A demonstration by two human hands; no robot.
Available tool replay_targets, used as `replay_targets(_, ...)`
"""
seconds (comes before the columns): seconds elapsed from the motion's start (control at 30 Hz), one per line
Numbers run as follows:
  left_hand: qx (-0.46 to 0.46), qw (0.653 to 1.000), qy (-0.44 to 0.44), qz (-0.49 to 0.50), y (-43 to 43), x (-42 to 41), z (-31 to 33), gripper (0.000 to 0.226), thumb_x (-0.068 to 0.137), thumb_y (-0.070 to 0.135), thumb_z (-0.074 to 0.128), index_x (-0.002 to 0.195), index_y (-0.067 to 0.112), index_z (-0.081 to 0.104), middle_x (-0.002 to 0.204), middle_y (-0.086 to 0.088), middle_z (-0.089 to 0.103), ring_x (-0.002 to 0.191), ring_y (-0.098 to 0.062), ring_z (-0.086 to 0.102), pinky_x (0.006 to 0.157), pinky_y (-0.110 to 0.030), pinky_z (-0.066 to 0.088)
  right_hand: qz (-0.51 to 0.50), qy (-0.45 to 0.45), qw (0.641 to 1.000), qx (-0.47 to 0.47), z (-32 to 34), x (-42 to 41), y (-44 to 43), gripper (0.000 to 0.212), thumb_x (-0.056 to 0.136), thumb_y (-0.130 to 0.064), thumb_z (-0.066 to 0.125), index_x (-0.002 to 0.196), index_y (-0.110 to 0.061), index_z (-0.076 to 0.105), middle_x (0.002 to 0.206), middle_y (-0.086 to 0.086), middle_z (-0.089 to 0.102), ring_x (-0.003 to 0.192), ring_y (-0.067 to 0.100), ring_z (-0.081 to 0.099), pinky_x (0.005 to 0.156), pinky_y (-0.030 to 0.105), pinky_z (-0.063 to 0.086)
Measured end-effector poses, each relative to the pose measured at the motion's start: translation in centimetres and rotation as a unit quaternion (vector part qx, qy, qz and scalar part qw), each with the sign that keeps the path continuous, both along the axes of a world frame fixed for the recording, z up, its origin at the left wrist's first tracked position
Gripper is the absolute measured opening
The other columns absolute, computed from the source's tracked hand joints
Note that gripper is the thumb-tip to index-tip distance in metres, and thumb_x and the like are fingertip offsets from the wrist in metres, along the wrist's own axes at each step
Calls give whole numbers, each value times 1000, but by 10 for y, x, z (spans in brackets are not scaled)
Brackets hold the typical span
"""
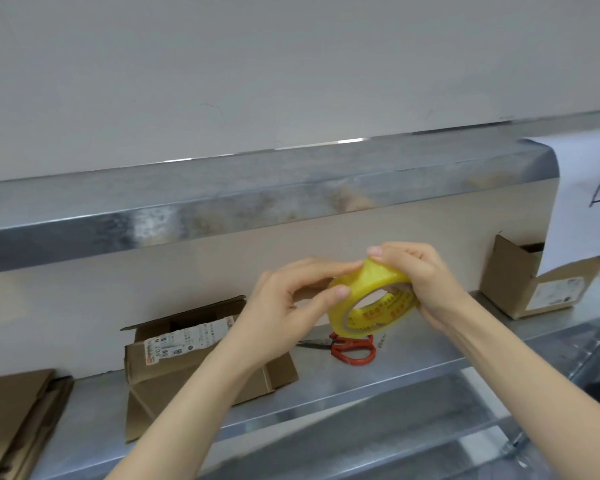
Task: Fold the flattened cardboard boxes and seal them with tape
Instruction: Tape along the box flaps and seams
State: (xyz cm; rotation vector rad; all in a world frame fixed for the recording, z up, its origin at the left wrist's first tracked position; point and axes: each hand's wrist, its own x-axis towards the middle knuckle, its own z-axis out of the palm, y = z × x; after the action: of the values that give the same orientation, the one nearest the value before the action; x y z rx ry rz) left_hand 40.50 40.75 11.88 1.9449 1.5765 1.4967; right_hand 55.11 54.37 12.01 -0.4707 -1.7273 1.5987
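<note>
L hand (284, 306), R hand (417, 279): 1 tape roll (378, 279); 1 scissors (353, 348).

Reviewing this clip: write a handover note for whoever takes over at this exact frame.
Left hand grips the yellow tape roll; right hand pinches the tape at its top, above the table.
Labelled cardboard box lies partly folded, flaps open, at lower left; red scissors lie under the roll; flattened cardboard far left.
Done: box partly formed. Left: pull tape, seal it, fold the rest.
</note>
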Motion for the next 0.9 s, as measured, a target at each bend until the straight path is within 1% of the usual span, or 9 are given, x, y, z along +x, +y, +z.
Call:
replay_targets(0.07,14,1000,12,9,2,-2,-2,23,90,19,66,112,21,72,101,4,73,95,-9,68,83,-19,51,0,-10,1000,10,0,0,-2,34,59,-45,71,50,-17,53,50,-1,33,47,13,28,50,33,16)
replay_targets(0.2,-2,997,-69,15,8,-1,-3,10,83,17,71,89,24,76,90,11,75,86,-5,70,80,-20,54,5,-24,999,21,0,3,-2,38,63,-35,73,40,-20,48,44,-8,32,42,8,28,43,22,20)
replay_targets(0.37,-32,990,-138,4,14,6,5,4,73,24,73,76,26,72,77,5,74,74,-6,68,73,-20,54,-11,-12,999,30,2,5,-3,36,71,-22,66,48,-11,41,44,-7,32,41,4,32,43,13,28)
replay_targets(0.47,-35,994,-102,12,15,9,5,8,79,23,73,75,28,68,73,11,71,71,-1,65,71,-15,50,-37,-20,998,53,2,7,-6,37,70,-25,67,49,-10,41,45,-7,31,42,4,32,45,13,28)
replay_targets(0.57,-9,999,-35,27,17,11,5,9,84,27,67,77,32,64,76,11,69,72,0,64,70,-14,48,-51,-9,998,40,4,10,-7,38,70,-25,67,41,-20,44,43,-10,34,40,2,34,44,12,29)
replay_targets(0.67,22,998,45,38,22,11,4,7,88,23,60,82,22,64,80,7,67,76,-7,63,74,-19,49,-65,-6,997,31,5,11,-7,38,69,-24,68,41,-20,43,42,-10,34,39,2,34,44,12,28)
replay_targets(0.73,24,994,96,37,25,12,3,8,90,21,56,84,20,61,83,4,65,76,-5,57,73,-12,43,-73,-16,997,31,4,12,-6,38,68,-24,69,44,-16,41,43,-9,33,40,3,34,44,13,28)
replay_targets(0.8,4,994,106,26,28,14,0,7,93,23,51,86,25,53,88,1,65,78,-3,53,72,-8,38,-79,-24,996,18,1,14,-6,38,68,-25,69,43,-17,42,44,-8,33,41,4,33,45,13,28)
replay_targets(0.9,-23,994,105,0,31,16,-5,10,97,34,43,86,34,43,95,0,64,84,-5,53,74,-12,38,-88,-36,995,-2,-2,16,-4,35,67,-27,70,46,-14,45,45,-5,35,43,7,34,45,17,28)
